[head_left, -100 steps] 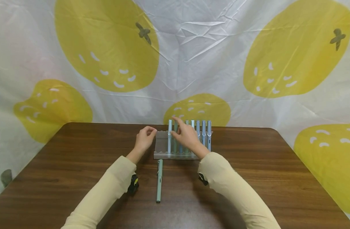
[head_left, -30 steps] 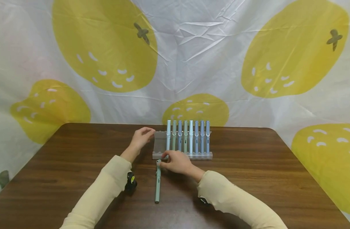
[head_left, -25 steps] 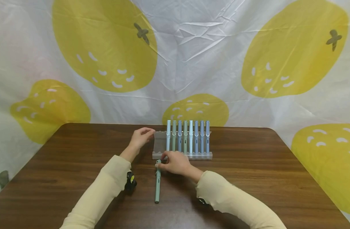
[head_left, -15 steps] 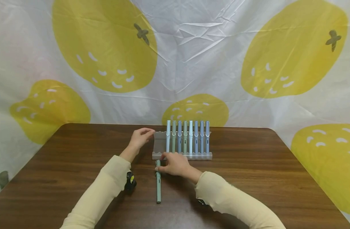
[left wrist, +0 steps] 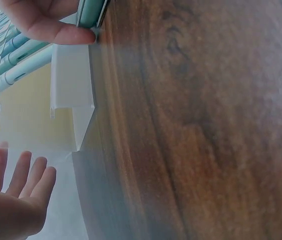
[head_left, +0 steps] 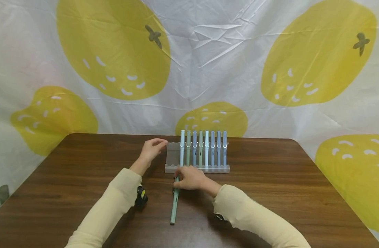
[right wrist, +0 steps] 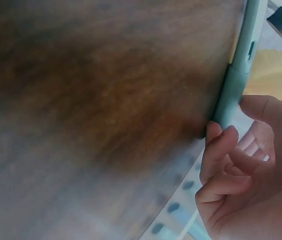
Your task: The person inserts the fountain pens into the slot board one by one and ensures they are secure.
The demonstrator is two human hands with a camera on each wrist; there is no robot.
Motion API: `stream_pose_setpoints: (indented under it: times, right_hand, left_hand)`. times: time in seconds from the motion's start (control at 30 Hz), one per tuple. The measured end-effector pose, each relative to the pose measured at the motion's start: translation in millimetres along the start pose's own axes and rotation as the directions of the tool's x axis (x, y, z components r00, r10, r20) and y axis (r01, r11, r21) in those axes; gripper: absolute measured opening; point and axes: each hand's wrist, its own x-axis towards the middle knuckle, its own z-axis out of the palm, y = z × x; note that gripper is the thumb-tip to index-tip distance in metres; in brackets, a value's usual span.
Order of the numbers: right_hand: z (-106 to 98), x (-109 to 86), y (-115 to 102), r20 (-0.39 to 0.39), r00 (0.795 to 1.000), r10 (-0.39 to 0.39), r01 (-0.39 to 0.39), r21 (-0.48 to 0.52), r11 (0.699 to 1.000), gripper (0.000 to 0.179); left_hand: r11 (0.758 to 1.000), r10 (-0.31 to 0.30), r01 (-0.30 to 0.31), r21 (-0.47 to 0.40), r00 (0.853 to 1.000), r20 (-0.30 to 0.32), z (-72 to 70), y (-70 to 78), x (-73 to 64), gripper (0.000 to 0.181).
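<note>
My right hand [head_left: 191, 178] pinches a green capped pen [head_left: 174, 206] near its clip end, in front of the rack. In the right wrist view, thumb and fingertips meet around the pen's cap [right wrist: 232, 95], and the other fingers curl loosely. At the upper left corner of a clear plastic pen rack [head_left: 174, 151], my left hand [head_left: 150, 150] has its thumb and index finger together on the edge. The left wrist view shows its remaining fingers [left wrist: 18, 177] spread beside the rack's side.
Several pens [head_left: 206, 148] in light blue, green and blue stand side by side in the rack, from its middle to its right end. The rack's left slots hold no pens. A brown wooden table [head_left: 270, 193] lies beneath, with a lemon-print cloth [head_left: 214, 79] behind.
My right hand has come down from the standing pens to the green pen and taken hold of it. The pen has shifted slightly right and tilted. My left hand stays at the rack's corner.
</note>
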Motion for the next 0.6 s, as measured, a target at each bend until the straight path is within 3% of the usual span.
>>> stream_pose_setpoints:
  times: [0.17, 0.3, 0.47, 0.6]
  right_hand:
    - [2.4, -1.2, -1.4, -0.031, 0.999, 0.011, -0.012, -0.03, 0.999, 0.03]
    - [2.8, -1.9, -0.6, -0.034, 0.999, 0.015, -0.015, 0.01, 1.0, 0.026]
    - [0.9, -2.9, 3.1, -0.034, 0.999, 0.002, 0.003, 0.142, 0.99, 0.022]
    - [-1.3, -3.6, 7.2, -0.015, 1.0, 0.019, -0.013, 0.305, 0.952, 0.021]
  left_hand:
    - [1.0, 0.007, -0.007, 0.007, 1.0, 0.001, -0.1, -0.4, 0.3, 0.03]
    - [1.0, 0.003, -0.002, 0.012, 1.0, -0.005, 0.0, -0.7, 0.3, 0.029]
    - [1.0, 0.007, -0.007, 0.012, 1.0, -0.004, 0.2, -1.6, 0.3, 0.029]
    - [1.0, 0.007, -0.007, 0.007, 1.0, -0.001, 0.0, -1.4, 0.0, 0.029]
